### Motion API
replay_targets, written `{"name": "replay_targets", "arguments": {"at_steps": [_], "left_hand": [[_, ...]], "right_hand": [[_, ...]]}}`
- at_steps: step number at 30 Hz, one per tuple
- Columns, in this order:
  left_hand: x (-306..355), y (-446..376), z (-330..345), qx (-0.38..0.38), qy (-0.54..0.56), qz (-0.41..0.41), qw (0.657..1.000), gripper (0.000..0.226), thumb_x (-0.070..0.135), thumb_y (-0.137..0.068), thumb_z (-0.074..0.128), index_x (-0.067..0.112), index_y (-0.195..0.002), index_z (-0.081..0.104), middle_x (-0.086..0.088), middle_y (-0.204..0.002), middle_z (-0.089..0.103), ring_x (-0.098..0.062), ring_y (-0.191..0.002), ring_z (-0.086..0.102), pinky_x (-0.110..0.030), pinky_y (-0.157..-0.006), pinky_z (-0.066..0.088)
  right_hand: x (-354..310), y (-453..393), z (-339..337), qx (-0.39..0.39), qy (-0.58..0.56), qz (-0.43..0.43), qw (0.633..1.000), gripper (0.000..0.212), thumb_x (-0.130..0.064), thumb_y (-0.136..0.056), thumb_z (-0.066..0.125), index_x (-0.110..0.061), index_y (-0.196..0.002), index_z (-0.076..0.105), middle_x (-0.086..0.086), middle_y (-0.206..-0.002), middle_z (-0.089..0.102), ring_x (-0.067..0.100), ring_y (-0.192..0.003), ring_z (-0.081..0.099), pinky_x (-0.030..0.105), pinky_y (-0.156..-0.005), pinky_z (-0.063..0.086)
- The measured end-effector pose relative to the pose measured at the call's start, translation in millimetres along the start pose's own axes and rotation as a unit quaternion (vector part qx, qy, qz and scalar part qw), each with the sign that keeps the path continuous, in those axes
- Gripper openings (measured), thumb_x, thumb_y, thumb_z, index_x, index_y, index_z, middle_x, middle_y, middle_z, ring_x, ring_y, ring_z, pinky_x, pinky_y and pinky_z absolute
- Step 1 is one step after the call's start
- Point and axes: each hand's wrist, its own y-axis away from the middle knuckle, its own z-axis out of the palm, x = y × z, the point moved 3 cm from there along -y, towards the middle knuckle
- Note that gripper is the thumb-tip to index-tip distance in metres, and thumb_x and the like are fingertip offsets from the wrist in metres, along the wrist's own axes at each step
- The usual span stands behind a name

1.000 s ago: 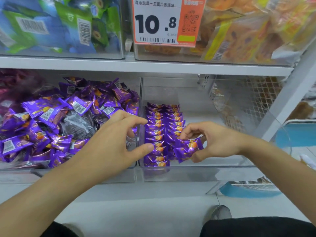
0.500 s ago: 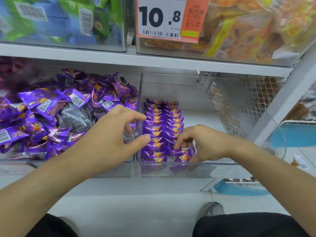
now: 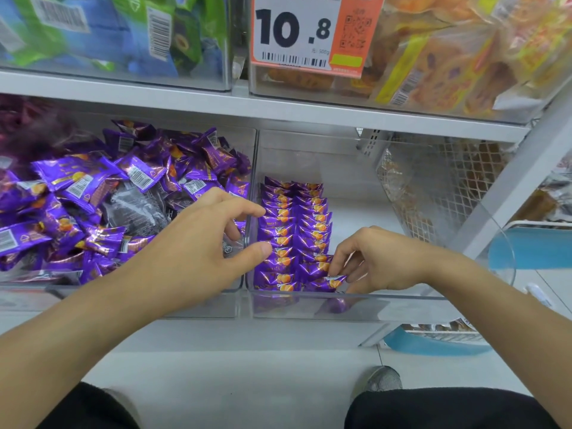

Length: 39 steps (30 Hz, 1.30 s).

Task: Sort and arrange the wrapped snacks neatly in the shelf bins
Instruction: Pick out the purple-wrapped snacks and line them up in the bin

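Two neat rows of purple wrapped snacks [image 3: 294, 230] lie along the left side of a clear bin [image 3: 356, 308] on the lower shelf. My right hand [image 3: 380, 261] pinches the nearest snack [image 3: 328, 283] at the front of the right row, just behind the bin's front wall. Over the divider between the bins, my left hand [image 3: 198, 243] hovers with thumb and forefinger spread against the left row, holding nothing. The neighbouring clear bin [image 3: 216, 305] on the left holds a loose heap of the same purple snacks [image 3: 93, 205].
An upper shelf [image 3: 278, 106] carries bins of green-blue packs [image 3: 123, 32] and orange-yellow packs [image 3: 448, 57], with a 10.8 price tag [image 3: 306, 32]. A wire mesh panel [image 3: 433, 187] stands right of the bin. A blue basket [image 3: 433, 342] and my shoe [image 3: 383, 379] are on the floor.
My right hand has lowered its snacks into the front of the right row and now pinches only the nearest one. My left hand stays at the left row.
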Motion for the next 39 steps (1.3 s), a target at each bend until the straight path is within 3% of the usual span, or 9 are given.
{"name": "replay_targets", "arguments": {"at_steps": [4, 8, 11, 15, 24, 29, 33, 36, 39], "left_hand": [[-0.7, 0.0, 0.4, 0.0, -0.001, -0.001, 1.0, 0.045, 0.055, -0.077, 0.062, 0.044, -0.121, 0.055, 0.023, -0.099, 0.045, 0.018, -0.077, 0.051, -0.011, -0.063, 0.035], [-1.5, -0.3, 0.6, -0.001, 0.002, -0.002, 1.0, 0.045, 0.056, -0.077, 0.061, 0.044, -0.12, 0.055, 0.022, -0.098, 0.046, 0.017, -0.076, 0.051, -0.012, -0.064, 0.035], [-2.7, -0.5, 0.6, 0.0, 0.006, 0.0, 1.0, 0.048, 0.062, -0.075, 0.057, 0.045, -0.119, 0.055, 0.021, -0.099, 0.046, 0.017, -0.077, 0.051, -0.013, -0.064, 0.036], [-3.1, -1.0, 1.0, 0.003, 0.01, 0.005, 1.0, 0.047, 0.061, -0.074, 0.056, 0.044, -0.118, 0.056, 0.02, -0.1, 0.048, 0.017, -0.077, 0.051, -0.013, -0.065, 0.036], [-6.8, -2.1, 1.5, 0.003, -0.001, 0.019, 1.0, 0.049, 0.056, -0.073, 0.062, 0.045, -0.119, 0.054, 0.02, -0.1, 0.047, 0.017, -0.081, 0.052, -0.013, -0.066, 0.037], [-9.0, -3.0, -0.6, -0.003, 0.002, 0.036, 0.999, 0.054, 0.063, -0.071, 0.059, 0.045, -0.122, 0.054, 0.02, -0.1, 0.048, 0.009, -0.085, 0.056, -0.016, -0.069, 0.044], [-16.2, 1.6, -21.9, 0.028, -0.004, 0.048, 0.998, 0.047, 0.061, -0.078, 0.062, 0.04, -0.12, 0.059, 0.021, -0.098, 0.056, 0.004, -0.092, 0.058, -0.016, -0.075, 0.048], [-33.8, 6.8, -46.5, 0.092, -0.059, 0.045, 0.993, 0.029, 0.035, -0.084, 0.068, 0.041, -0.112, 0.062, 0.024, -0.096, 0.058, 0.008, -0.092, 0.053, -0.009, -0.076, 0.04], [-65.2, 12.3, -70.3, 0.116, -0.122, 0.003, 0.986, 0.034, 0.02, -0.084, 0.068, 0.037, -0.114, 0.065, 0.017, -0.096, 0.054, -0.008, -0.095, 0.048, -0.028, -0.087, 0.042]], "right_hand": [[1.2, -1.6, -2.2, 0.002, 0.061, 0.024, 0.998, 0.032, -0.039, -0.068, 0.089, -0.034, -0.093, 0.069, -0.017, -0.092, 0.069, -0.003, -0.079, 0.067, 0.021, -0.075, 0.055], [2.4, 0.8, -0.2, -0.008, 0.095, 0.078, 0.992, 0.037, -0.054, -0.072, 0.081, -0.028, -0.095, 0.068, -0.015, -0.082, 0.074, -0.003, -0.071, 0.063, 0.018, -0.063, 0.042], [-1.4, 0.8, 7.0, -0.019, 0.046, 0.102, 0.994, 0.036, -0.053, -0.077, 0.078, -0.021, -0.09, 0.068, -0.012, -0.071, 0.075, -0.004, -0.061, 0.064, 0.025, -0.069, 0.05], [-4.7, -3.1, 14.1, -0.019, -0.033, 0.122, 0.992, 0.036, -0.049, -0.077, 0.079, -0.017, -0.088, 0.066, -0.004, -0.074, 0.077, 0.005, -0.068, 0.072, 0.028, -0.08, 0.056], [-8.0, 0.0, 15.0, -0.04, -0.126, 0.129, 0.983, 0.04, -0.035, -0.073, 0.087, -0.01, -0.096, 0.067, 0.002, -0.076, 0.077, 0.013, -0.068, 0.073, 0.016, -0.061, 0.048], [-5.7, 3.3, 3.4, -0.051, -0.161, 0.142, 0.975, 0.045, -0.036, -0.077, 0.082, -0.007, -0.107, 0.064, 0.009, -0.084, 0.077, 0.025, -0.074, 0.076, 0.029, -0.066, 0.059], [-13.2, 8.6, -31.3, 0.068, -0.071, 0.126, 0.987, 0.034, -0.04, -0.078, 0.08, -0.011, -0.093, 0.068, 0.007, -0.072, 0.075, 0.021, -0.065, 0.073, 0.024, -0.051, 0.052], [-49.7, 4.7, -43.8, 0.244, -0.098, -0.003, 0.965, 0.019, -0.033, -0.082, 0.079, -0.016, -0.081, 0.07, -0.003, -0.063, 0.068, 0.015, -0.054, 0.064, 0.022, -0.052, 0.046], [-108.0, -5.2, -25.1, 0.271, -0.176, -0.14, 0.936, 0.009, -0.021, -0.084, 0.077, -0.016, -0.083, 0.069, 0.0, -0.061, 0.06, 0.012, -0.054, 0.051, 0.024, -0.055, 0.045]]}}
